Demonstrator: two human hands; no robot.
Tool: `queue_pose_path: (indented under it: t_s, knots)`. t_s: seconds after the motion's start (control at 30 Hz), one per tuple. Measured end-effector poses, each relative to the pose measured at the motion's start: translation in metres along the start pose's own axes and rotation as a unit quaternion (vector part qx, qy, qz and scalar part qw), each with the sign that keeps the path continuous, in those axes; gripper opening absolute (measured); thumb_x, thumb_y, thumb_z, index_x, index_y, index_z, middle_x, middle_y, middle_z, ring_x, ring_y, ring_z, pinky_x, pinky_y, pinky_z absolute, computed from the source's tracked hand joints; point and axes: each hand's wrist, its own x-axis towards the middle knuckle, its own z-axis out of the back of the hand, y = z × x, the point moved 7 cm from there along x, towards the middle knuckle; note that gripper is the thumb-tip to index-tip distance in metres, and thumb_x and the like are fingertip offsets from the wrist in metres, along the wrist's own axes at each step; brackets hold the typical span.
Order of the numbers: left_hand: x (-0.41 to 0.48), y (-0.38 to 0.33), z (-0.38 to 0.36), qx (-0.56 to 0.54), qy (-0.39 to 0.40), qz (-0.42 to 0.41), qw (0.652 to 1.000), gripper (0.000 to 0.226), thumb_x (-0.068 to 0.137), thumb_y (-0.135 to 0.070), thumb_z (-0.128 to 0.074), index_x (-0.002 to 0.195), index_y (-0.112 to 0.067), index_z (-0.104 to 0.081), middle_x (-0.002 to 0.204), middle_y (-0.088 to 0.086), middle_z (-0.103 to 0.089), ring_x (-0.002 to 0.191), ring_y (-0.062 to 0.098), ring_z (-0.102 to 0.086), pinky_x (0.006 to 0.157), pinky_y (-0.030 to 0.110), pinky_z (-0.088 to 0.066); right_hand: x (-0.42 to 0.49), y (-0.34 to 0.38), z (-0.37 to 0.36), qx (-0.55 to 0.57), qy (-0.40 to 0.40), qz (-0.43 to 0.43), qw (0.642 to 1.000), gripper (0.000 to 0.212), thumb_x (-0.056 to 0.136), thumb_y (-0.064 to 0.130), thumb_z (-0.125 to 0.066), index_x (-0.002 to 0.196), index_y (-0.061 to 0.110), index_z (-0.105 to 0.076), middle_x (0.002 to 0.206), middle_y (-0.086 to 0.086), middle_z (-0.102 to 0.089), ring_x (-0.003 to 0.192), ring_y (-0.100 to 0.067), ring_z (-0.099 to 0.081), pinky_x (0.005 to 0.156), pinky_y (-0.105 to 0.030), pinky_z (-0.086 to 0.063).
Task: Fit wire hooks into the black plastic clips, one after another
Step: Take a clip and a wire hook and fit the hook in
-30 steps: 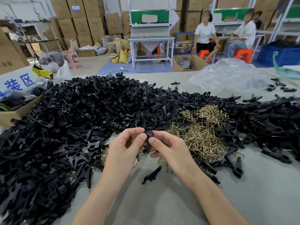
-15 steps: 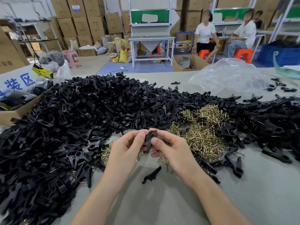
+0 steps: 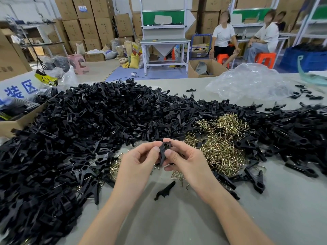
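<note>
My left hand (image 3: 139, 161) and my right hand (image 3: 185, 160) pinch one black plastic clip (image 3: 164, 151) between thumbs and fingers, held upright above the table. Whether a wire hook sits in it is hidden by my fingers. A heap of brass-coloured wire hooks (image 3: 221, 144) lies just right of my hands. A huge pile of black clips (image 3: 85, 131) covers the table's left and back. A single loose clip half (image 3: 165, 190) lies on the grey table below my hands.
More black clips (image 3: 292, 135) spread along the right. A crumpled clear plastic bag (image 3: 249, 82) sits at the back right. A cardboard box (image 3: 17, 121) stands at the left edge. Two people sit on orange stools (image 3: 265, 57) in the background.
Both hands have kept hold of the same clip and lifted it slightly, turning it between the fingertips. The piles have not moved.
</note>
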Motion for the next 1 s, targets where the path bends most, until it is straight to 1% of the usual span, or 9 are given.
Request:
queue_pose_path:
  t_s: [0.07, 0.13, 0.3, 0.37, 0.47, 0.57, 0.67, 0.9, 1.0]
  knots:
    - [-0.001, 0.0, -0.002, 0.015, 0.005, -0.007, 1.0, 0.021, 0.099, -0.016, -0.059, 0.098, -0.03, -0.075, 0.081, -0.009, -0.076, 0.069, 0.01, -0.067, 0.065, 0.018, -0.053, 0.0, 0.0, 0.001, -0.001, -0.004, 0.003, 1.0, 0.036, 0.095, 0.004, -0.066, 0.124, 0.025, -0.068, 0.085, -0.004, -0.069, 0.075, -0.018, -0.071, 0.07, -0.027, -0.059]
    - [-0.002, 0.0, -0.004, 0.029, 0.011, -0.007, 0.999, 0.023, 0.099, -0.013, -0.057, 0.1, -0.028, -0.075, 0.071, -0.018, -0.071, 0.057, -0.005, -0.059, 0.055, 0.005, -0.042, -0.001, 0.002, -0.001, -0.016, 0.006, 0.016, 1.0, 0.031, 0.094, 0.004, -0.067, 0.116, 0.026, -0.072, 0.083, -0.006, -0.067, 0.075, -0.018, -0.071, 0.071, -0.028, -0.06]
    - [0.001, 0.003, 0.005, 0.074, -0.028, -0.02, 0.997, 0.021, 0.101, -0.023, -0.054, 0.112, -0.036, -0.067, 0.094, -0.011, -0.071, 0.073, 0.01, -0.064, 0.065, 0.023, -0.05, 0.002, 0.006, 0.01, -0.027, -0.036, 0.035, 0.998, 0.025, 0.091, 0.005, -0.071, 0.105, 0.026, -0.075, 0.088, 0.005, -0.073, 0.079, -0.013, -0.074, 0.07, -0.02, -0.058]
    - [0.0, 0.002, 0.004, 0.176, -0.023, -0.06, 0.982, 0.018, 0.101, -0.026, -0.053, 0.113, -0.035, -0.063, 0.089, -0.017, -0.068, 0.075, 0.003, -0.061, 0.065, 0.013, -0.046, 0.003, 0.008, 0.022, -0.01, -0.084, 0.041, 0.996, 0.024, 0.09, 0.006, -0.072, 0.107, 0.023, -0.073, 0.089, 0.007, -0.074, 0.083, -0.014, -0.074, 0.075, -0.021, -0.059]
    - [-0.009, 0.0, -0.016, 0.337, 0.048, -0.136, 0.93, 0.019, 0.099, -0.031, -0.051, 0.115, -0.034, -0.061, 0.098, -0.026, -0.061, 0.092, -0.007, -0.055, 0.081, 0.009, -0.042, 0.004, 0.008, 0.04, 0.003, -0.154, 0.044, 0.987, 0.026, 0.088, 0.01, -0.074, 0.109, 0.025, -0.07, 0.095, 0.007, -0.076, 0.089, -0.011, -0.073, 0.085, -0.027, -0.059]
    - [-0.018, 0.007, -0.042, 0.445, 0.107, -0.16, 0.875, 0.028, 0.099, -0.048, -0.045, 0.118, -0.036, -0.062, 0.108, -0.02, -0.058, 0.106, 0.004, -0.05, 0.094, 0.026, -0.037, 0.004, 0.008, 0.052, 0.002, -0.202, 0.048, 0.978, 0.028, 0.086, 0.013, -0.077, 0.107, 0.029, -0.069, 0.086, 0.018, -0.073, 0.084, -0.003, -0.068, 0.093, -0.034, -0.056]
    - [-0.02, 0.017, -0.053, 0.528, 0.118, -0.134, 0.83, 0.042, 0.098, -0.059, -0.037, 0.133, -0.039, -0.052, 0.121, -0.015, -0.05, 0.116, 0.011, -0.044, 0.095, 0.027, -0.027, 0.005, 0.006, 0.055, 0.012, -0.217, 0.047, 0.975, 0.029, 0.085, 0.012, -0.079, 0.106, 0.029, -0.07, 0.081, 0.017, -0.071, 0.083, -0.002, -0.067, 0.097, -0.04, -0.056]
    - [-0.017, 0.017, -0.048, 0.386, 0.107, -0.124, 0.908, 0.023, 0.1, -0.031, -0.055, 0.123, -0.033, -0.057, 0.105, -0.019, -0.052, 0.102, 0.004, -0.05, 0.089, 0.021, -0.039, 0.009, 0.004, 0.051, 0.026, -0.199, 0.048, 0.978, 0.028, 0.086, 0.012, -0.078, 0.108, 0.027, -0.07, 0.08, 0.017, -0.073, 0.085, -0.011, -0.07, 0.099, -0.047, -0.055]
    - [-0.013, 0.016, -0.039, 0.29, 0.08, -0.103, 0.948, 0.022, 0.099, -0.018, -0.058, 0.116, -0.033, -0.061, 0.098, -0.024, -0.053, 0.096, -0.007, -0.052, 0.081, 0.008, -0.039, 0.009, 0.003, 0.051, 0.035, -0.198, 0.046, 0.979, 0.028, 0.086, 0.013, -0.078, 0.109, 0.026, -0.07, 0.08, 0.018, -0.072, 0.086, -0.011, -0.071, 0.101, -0.047, -0.054]
